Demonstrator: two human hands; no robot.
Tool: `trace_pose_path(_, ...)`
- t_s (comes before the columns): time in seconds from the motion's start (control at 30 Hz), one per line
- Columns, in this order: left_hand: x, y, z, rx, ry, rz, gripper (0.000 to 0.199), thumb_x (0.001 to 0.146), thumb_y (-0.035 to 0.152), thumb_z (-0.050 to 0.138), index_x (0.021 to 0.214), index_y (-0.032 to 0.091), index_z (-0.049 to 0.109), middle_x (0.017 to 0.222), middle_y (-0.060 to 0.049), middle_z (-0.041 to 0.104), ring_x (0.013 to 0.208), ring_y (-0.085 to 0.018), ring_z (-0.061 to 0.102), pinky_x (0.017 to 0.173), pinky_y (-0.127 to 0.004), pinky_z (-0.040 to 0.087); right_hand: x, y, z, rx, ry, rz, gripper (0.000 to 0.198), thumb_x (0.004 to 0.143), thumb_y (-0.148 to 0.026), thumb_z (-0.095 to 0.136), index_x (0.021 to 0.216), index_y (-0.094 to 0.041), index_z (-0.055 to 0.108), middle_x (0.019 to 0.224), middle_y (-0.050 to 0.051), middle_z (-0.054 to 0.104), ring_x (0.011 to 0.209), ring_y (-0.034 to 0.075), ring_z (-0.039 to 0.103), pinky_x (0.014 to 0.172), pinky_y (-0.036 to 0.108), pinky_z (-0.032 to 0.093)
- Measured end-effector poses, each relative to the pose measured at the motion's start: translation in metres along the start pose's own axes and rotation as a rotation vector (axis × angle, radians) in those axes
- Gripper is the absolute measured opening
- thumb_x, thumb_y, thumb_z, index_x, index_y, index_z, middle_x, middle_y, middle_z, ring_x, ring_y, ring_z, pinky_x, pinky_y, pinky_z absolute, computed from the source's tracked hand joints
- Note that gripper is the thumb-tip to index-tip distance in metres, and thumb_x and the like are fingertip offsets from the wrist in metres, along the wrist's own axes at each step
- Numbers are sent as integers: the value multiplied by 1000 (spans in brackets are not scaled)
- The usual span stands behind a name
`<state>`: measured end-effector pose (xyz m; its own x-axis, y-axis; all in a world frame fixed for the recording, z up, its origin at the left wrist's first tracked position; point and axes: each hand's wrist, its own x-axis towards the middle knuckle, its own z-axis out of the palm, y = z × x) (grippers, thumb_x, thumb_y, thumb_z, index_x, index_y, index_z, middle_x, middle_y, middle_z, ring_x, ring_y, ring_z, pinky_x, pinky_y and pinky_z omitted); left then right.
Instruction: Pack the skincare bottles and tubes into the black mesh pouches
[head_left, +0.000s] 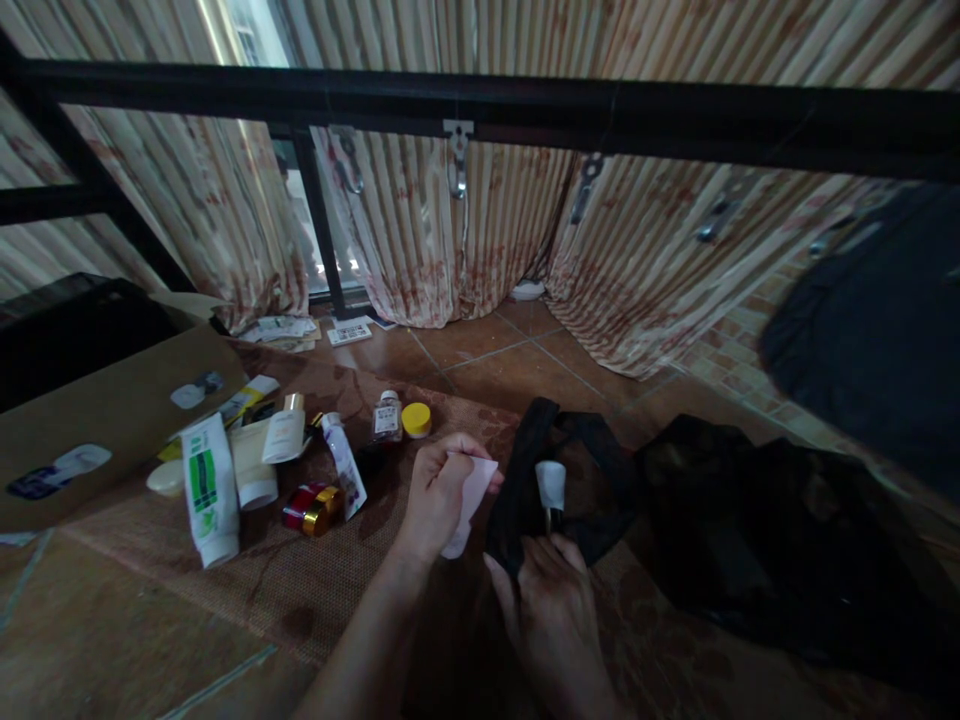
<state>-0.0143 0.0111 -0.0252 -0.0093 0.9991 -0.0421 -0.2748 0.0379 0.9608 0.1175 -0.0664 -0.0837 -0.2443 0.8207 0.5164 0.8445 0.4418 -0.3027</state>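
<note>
My left hand [441,490] is closed, pinching a thin, pale pinkish-white piece [469,507] that looks like a sheet or cloth. To its right, my right hand [553,600] is closed round the dark stem of a thing with a white, flared top [551,482]; it looks like a makeup brush. Black fabric [517,480] loops around that brush, and the right fingers lie against its lower edge. Left of my hands are a yellow-lidded jar [416,420], a small clear bottle [387,418] and a white and purple tube [345,465].
A green-and-white tube [210,495], a cream bottle [285,432] and red and gold containers [311,508] lie on the brown mat [300,590]. A cardboard box [127,410] stands at left, a black bag [742,540] at right. A dark metal bar [525,105] crosses above, with hooks.
</note>
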Motion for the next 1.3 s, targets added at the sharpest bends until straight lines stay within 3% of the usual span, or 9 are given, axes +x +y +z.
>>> trace_pose_path(0.47, -2, 3, -1, -15, -16, 24, 15, 65, 22, 50, 57, 16, 61, 48, -1, 61, 41, -11, 50, 42, -20, 36, -1, 1, 1, -2, -13, 9, 32, 100, -29, 42, 74, -19, 59, 68, 2, 61, 65, 18, 55, 78, 35, 37)
trace_pose_path(0.77, 1, -1, -2, 4, -4, 75, 18, 69, 19, 51, 71, 17, 68, 56, 0, 65, 48, -12, 56, 46, -20, 40, -1, 1, 2, -20, -1, -1, 33, 100, -30, 41, 75, -18, 59, 69, 3, 61, 65, 18, 56, 80, 35, 37)
trace_pose_path(1.3, 0, -3, 5, 47, 15, 63, 8, 67, 19, 61, 68, 16, 68, 57, 1, 65, 48, -10, 53, 48, -19, 39, 0, 0, 0, -2, -10, 4, 31, 99, -28, 43, 75, -18, 59, 69, 3, 60, 67, 18, 56, 78, 35, 37)
